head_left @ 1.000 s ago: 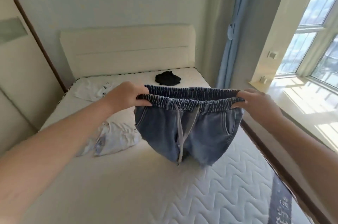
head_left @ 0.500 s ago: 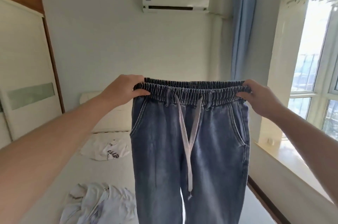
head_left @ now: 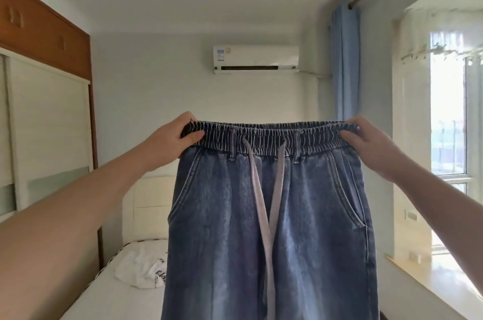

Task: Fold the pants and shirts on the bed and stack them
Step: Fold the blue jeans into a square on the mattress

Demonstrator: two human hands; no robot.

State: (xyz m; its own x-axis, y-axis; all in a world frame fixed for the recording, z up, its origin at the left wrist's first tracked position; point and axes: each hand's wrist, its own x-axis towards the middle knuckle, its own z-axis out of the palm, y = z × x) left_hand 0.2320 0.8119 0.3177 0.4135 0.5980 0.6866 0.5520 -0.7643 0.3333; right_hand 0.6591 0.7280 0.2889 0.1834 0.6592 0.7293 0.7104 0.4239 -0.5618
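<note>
— Jeans (head_left: 269,228), blue denim, held up in the air in front of the person. Which way do they run?

— Long axis straight up and down: elastic waistband (head_left: 269,135) at the top, stretched level from side to side, legs hanging toward the bed (head_left: 109,298). The front faces the camera, with the grey drawstring (head_left: 264,209) dangling down the middle.

— And the hands?

— The left hand (head_left: 167,141) grips the waistband's left end, thumb over the front, fingers curled behind. The right hand (head_left: 371,144) pinches the right end the same way. Both arms reach out at about the same height.

— What can't you see?

— The legs run off the bottom edge, so the cuffs are cut off. The fingers behind the fabric are hidden. The jeans cover most of the bed and the headboard (head_left: 149,204).

— Anything else on the bed?

— A crumpled white shirt (head_left: 141,270) with dark lettering lies near the headboard; its right part is behind the jeans, and the print is too small to read.
</note>
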